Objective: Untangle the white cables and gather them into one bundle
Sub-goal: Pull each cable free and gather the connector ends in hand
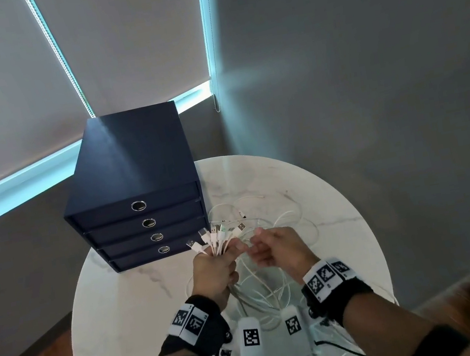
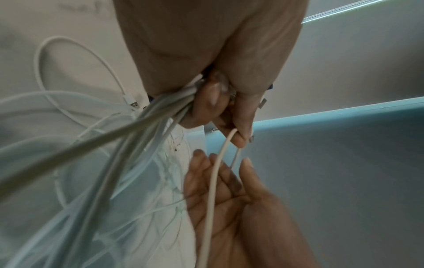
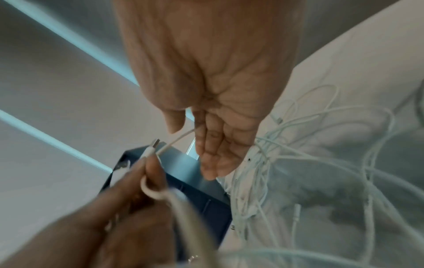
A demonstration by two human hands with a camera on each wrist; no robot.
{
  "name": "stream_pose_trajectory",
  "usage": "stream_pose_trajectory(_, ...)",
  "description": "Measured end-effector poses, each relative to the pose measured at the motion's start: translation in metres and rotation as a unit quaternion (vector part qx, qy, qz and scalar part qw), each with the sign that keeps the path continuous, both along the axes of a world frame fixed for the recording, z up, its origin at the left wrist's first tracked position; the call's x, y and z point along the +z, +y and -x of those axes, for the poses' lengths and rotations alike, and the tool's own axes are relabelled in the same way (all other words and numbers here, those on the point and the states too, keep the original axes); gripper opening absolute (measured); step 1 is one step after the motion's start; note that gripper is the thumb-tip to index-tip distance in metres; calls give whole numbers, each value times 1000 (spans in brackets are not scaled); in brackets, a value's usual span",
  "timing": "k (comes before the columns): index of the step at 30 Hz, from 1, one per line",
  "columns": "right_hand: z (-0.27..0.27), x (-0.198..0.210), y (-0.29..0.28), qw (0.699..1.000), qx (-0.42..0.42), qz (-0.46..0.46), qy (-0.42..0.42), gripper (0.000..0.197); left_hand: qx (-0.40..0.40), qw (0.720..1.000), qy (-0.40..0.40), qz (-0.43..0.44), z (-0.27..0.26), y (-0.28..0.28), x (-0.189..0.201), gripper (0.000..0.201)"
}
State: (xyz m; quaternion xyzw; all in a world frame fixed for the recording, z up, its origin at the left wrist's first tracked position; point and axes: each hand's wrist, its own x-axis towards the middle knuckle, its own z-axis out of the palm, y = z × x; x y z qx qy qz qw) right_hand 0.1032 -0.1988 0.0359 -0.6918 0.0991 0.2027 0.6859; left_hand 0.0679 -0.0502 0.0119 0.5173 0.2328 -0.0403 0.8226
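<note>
Head view: left hand (image 1: 212, 271) clenched round a bundle of white cables (image 1: 266, 291), plug ends (image 1: 215, 236) fanned above the fist. Right hand (image 1: 277, 248) relaxed, fingers loose, one strand (image 2: 213, 181) crossing its palm. Slack lies on round marble table (image 1: 143, 304) beside dark drawer box (image 1: 136, 176).

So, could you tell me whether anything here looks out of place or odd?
Only the white cables: beyond the ends the left hand grips, they sprawl tangled across the round table. The right hand is open. Nothing looks damaged.
</note>
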Motion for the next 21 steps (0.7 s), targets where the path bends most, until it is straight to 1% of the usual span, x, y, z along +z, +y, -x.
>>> stream_pose_trajectory(4, -21, 12, 8, 994, -85, -46, 44, 27, -69, 997, -34, -14, 10, -8, 5, 7)
stream_pose_trajectory(5, -25, 17, 10, 992, -105, -54, 54, 25, -91, 995, -38, -15, 13, -10, 6, 8)
stream_pose_trajectory(7, -34, 28, 13, 987, -127, -67, 65, 16, -129, 991, -29, -9, 20, -12, 6, 17)
stream_pose_trajectory(9, -38, 37, 13, 988, -121, -62, 69, 11, -148, 989, -11, -5, 24, -10, 5, 21)
stream_pose_trajectory(11, -36, 42, 12, 993, -93, -38, 62, 15, -138, 990, -4, 1, 25, -6, 4, 14)
stream_pose_trajectory(12, -35, 43, 11, 996, -76, -8, 48, 19, -114, 993, -5, 7, 24, -5, 6, 10)
stream_pose_trajectory(14, -30, 46, 11, 996, -25, 82, -2, 25, -44, 999, -17, 27, 18, 0, 7, 10)
stream_pose_trajectory(15, -26, 47, 11, 991, 8, 127, -31, 25, -13, 999, -24, 35, 13, 2, 6, 14)
stream_pose_trajectory(16, -23, 48, 10, 983, 46, 169, -60, 23, 10, 999, -31, 42, 8, 3, 6, 22)
stream_pose_trajectory(18, -17, 50, 10, 959, 129, 226, -109, 17, 34, 998, -46, 39, -1, 2, 8, 49)
stream_pose_trajectory(19, -15, 50, 10, 949, 168, 237, -127, 16, 34, 998, -49, 32, -4, 1, 12, 61)
stream_pose_trajectory(20, -13, 51, 10, 941, 199, 232, -141, 17, 32, 998, -55, 25, -7, 0, 15, 65)
stream_pose_trajectory(21, -12, 51, 10, 939, 218, 216, -155, 19, 28, 997, -62, 25, -9, -2, 16, 61)
